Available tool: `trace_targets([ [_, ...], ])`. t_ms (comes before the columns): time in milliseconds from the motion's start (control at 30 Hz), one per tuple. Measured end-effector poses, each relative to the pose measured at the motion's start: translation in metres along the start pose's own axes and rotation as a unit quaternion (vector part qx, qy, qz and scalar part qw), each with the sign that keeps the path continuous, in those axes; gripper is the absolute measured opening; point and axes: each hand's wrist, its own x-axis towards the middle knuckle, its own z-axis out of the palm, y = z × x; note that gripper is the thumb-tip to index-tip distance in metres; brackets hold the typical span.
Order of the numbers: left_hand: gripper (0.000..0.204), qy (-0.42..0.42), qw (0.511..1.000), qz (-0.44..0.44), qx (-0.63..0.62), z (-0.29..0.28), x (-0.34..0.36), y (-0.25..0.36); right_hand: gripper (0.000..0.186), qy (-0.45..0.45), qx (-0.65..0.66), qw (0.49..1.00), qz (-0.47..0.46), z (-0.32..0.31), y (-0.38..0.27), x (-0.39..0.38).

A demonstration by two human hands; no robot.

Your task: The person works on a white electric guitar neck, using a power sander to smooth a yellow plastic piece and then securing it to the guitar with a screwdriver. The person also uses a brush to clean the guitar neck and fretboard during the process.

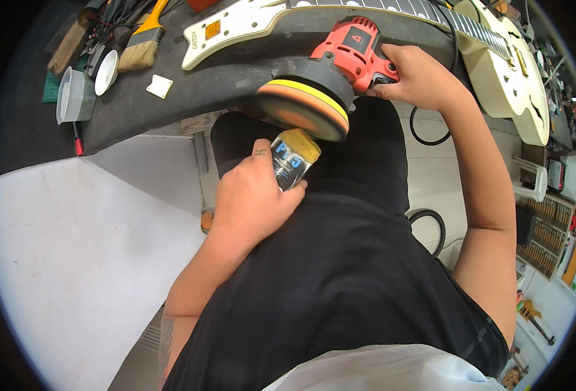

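While my right hand grips a red polisher, my left hand pinches a black-wrapped yellow bar: apparently coating time, press lightly!

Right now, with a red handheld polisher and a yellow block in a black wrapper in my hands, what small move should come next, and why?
Probably press the yellow block lightly to the round orange pad: your left hand holds it with the bare end close beside the pad, though contact is hard to judge, and your right hand grips the red polisher.
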Motion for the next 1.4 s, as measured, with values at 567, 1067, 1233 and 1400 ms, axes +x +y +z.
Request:
trace_targets([
  [567, 0.063, 0.000, 1.000, -0.010, -0.024, -0.002, -0.001, 0.000, 0.050, -0.008, 0.011, 1.000, 0.000, -0.002, -0.001, 0.000],
  [1067, 0.065, 0.005, 1.000, -0.002, -0.024, -0.002, -0.001, -0.008, 0.048, -0.010, 0.000, 1.000, 0.009, 0.000, -0.006, 0.002],
  [1233, 0.065, -0.030, 0.999, -0.028, -0.030, -0.004, 0.000, -0.005, 0.048, -0.017, 0.015, 1.000, 0.012, -0.001, -0.012, 0.005],
  [1400, 0.067, -0.022, 0.994, -0.082, -0.073, -0.028, -0.005, -0.018, 0.054, -0.013, 0.031, 0.999, 0.007, -0.012, -0.010, -0.001],
])
